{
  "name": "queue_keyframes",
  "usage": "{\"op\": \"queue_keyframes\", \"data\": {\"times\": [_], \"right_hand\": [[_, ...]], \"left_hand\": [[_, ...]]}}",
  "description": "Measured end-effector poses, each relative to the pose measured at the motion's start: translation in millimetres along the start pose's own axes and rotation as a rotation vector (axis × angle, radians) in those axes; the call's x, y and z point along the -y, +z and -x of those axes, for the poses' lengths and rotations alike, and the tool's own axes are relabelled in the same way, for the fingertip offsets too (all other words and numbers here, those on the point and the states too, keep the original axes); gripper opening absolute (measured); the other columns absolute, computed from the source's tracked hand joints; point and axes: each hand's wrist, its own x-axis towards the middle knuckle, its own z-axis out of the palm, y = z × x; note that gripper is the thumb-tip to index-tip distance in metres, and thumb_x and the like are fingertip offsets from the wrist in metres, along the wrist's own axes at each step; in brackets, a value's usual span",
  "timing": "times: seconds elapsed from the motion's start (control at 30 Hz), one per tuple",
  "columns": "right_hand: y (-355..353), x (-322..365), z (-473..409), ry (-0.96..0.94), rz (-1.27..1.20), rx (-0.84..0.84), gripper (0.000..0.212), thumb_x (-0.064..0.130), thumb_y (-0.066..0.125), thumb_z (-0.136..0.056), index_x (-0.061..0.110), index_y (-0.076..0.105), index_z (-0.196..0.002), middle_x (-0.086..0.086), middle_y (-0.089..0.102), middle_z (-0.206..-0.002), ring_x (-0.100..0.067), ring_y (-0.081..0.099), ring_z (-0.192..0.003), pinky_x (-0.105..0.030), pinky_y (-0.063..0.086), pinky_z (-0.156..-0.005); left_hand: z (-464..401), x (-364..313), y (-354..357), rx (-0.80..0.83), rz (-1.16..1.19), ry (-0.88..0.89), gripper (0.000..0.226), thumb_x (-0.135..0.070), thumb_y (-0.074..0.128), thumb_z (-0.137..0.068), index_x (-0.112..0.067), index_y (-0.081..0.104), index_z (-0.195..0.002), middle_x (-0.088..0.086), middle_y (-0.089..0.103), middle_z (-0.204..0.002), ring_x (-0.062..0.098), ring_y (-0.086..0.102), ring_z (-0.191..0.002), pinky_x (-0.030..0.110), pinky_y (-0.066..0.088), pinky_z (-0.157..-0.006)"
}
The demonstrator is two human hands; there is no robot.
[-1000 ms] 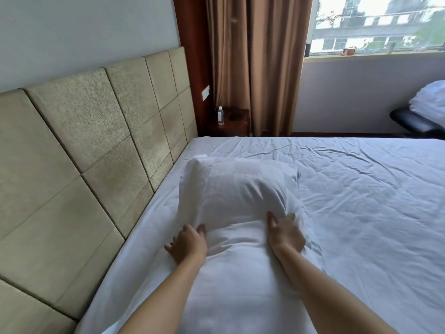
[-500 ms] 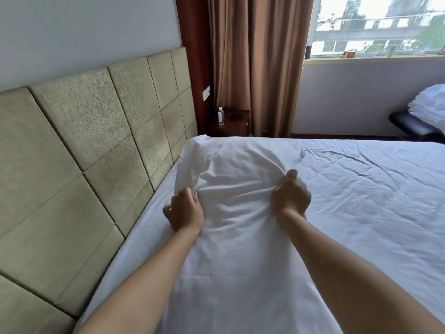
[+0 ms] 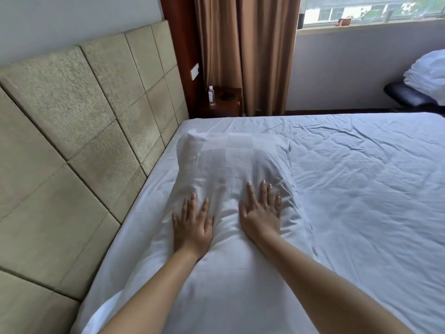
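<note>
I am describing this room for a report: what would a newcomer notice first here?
First, the left grip and right grip pressing flat, fingers spread, on the white pillow at the head of the bed. Next, the padded headboard along the left, and a small bottle on the nightstand in the far corner.

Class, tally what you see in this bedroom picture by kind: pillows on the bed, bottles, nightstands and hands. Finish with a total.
Pillows: 1, the white pillow
Bottles: 1, the clear water bottle
Nightstands: 1, the dark wooden nightstand under the bottle
Hands: 2, the left hand and right hand, both flat on the pillow
Total: 5
</note>
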Motion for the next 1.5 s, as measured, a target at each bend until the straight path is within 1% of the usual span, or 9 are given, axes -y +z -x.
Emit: {"op": "queue_keyframes", "data": {"times": [0.07, 0.2, 0.4, 0.6, 0.73, 0.9, 1.1, 1.37, 1.5], "right_hand": [[1, 5, 11, -0.039, 0.005, 0.003, 0.060, 0.046, 0.021, -0.098, 0.034, -0.001, -0.152, -0.004, -0.015, -0.160, -0.023, -0.019, -0.146, -0.041, -0.020, -0.115], [5, 24, 32, -0.164, -0.016, -0.065, 0.062, 0.047, 0.004, -0.092, 0.031, 0.005, -0.153, -0.003, -0.011, -0.160, -0.019, -0.014, -0.147, -0.036, -0.022, -0.111], [11, 24, 51, -0.252, -0.018, -0.007, 0.056, 0.043, 0.017, -0.099, 0.030, 0.005, -0.153, -0.003, -0.012, -0.160, -0.019, -0.017, -0.147, -0.036, -0.019, -0.115], [16, 32, 69, -0.492, 0.103, 0.090, 0.074, 0.052, -0.005, -0.086, 0.028, 0.013, -0.153, -0.006, -0.001, -0.161, -0.023, -0.009, -0.148, -0.042, -0.012, -0.118], [11, 64, 63, -0.614, 0.063, 0.054, 0.058, 0.040, 0.025, -0.101, 0.025, 0.006, -0.153, -0.006, -0.011, -0.160, -0.022, -0.014, -0.147, -0.041, -0.012, -0.118], [35, 62, 66, -0.707, 0.228, 0.152, 0.057, 0.043, 0.021, -0.101, 0.024, 0.013, -0.153, -0.007, -0.002, -0.161, -0.022, -0.009, -0.148, -0.043, -0.014, -0.116], [25, 66, 54, -0.727, 0.157, 0.134, 0.055, 0.043, 0.024, -0.100, 0.022, 0.021, -0.151, -0.007, 0.007, -0.161, -0.021, 0.000, -0.148, -0.039, -0.006, -0.120], [5, 59, 7, -0.692, 0.294, 0.094, 0.049, 0.041, 0.029, -0.098, 0.018, 0.044, -0.139, -0.004, 0.038, -0.146, -0.021, 0.027, -0.137, -0.036, 0.019, -0.113], [10, 105, -15, -0.807, 0.322, 0.251, 0.052, 0.042, 0.029, -0.100, 0.025, 0.029, -0.149, -0.005, 0.020, -0.157, -0.021, 0.013, -0.145, -0.036, 0.012, -0.117]], "left_hand": [[8, 5, 4, -0.094, 0.048, 0.012, 0.053, -0.034, 0.032, -0.089, -0.015, 0.060, -0.128, 0.016, 0.049, -0.141, 0.036, 0.050, -0.127, 0.056, 0.038, -0.099], [18, 10, 8, -0.125, 0.156, -0.113, 0.058, -0.033, 0.026, -0.088, -0.007, 0.061, -0.126, 0.019, 0.059, -0.130, 0.035, 0.056, -0.120, 0.048, 0.042, -0.098], [37, 24, 0, -0.154, 0.142, -0.324, 0.065, -0.040, 0.017, -0.090, -0.010, 0.056, -0.132, 0.012, 0.052, -0.140, 0.025, 0.043, -0.134, 0.043, 0.026, -0.111], [76, 47, -3, 0.166, 0.058, -0.687, 0.054, -0.050, 0.017, -0.099, -0.033, 0.018, -0.151, -0.005, 0.014, -0.160, 0.018, 0.016, -0.145, 0.054, 0.009, -0.114], [90, 47, -6, 0.176, 0.043, -0.664, 0.055, -0.048, 0.015, -0.100, -0.031, 0.014, -0.152, -0.002, 0.013, -0.160, 0.022, 0.019, -0.145, 0.049, 0.016, -0.115], [107, 44, -8, 0.173, 0.021, -0.669, 0.053, -0.045, 0.014, -0.101, -0.032, 0.014, -0.152, -0.002, 0.015, -0.160, 0.018, 0.018, -0.145, 0.040, 0.015, -0.117], [122, 46, -12, 0.179, -0.014, -0.759, 0.055, -0.051, 0.013, -0.099, -0.035, 0.010, -0.151, -0.001, 0.010, -0.161, 0.019, 0.010, -0.147, 0.048, 0.006, -0.118], [65, 30, -26, 0.262, 0.033, -0.571, 0.052, -0.049, 0.012, -0.100, -0.039, 0.008, -0.151, -0.006, 0.004, -0.161, 0.017, 0.006, -0.148, 0.051, 0.005, -0.117], [41, 48, -29, 0.233, 0.155, -0.636, 0.052, -0.046, 0.011, -0.100, -0.034, 0.019, -0.150, -0.003, 0.019, -0.158, 0.020, 0.020, -0.144, 0.047, 0.016, -0.114]]}}
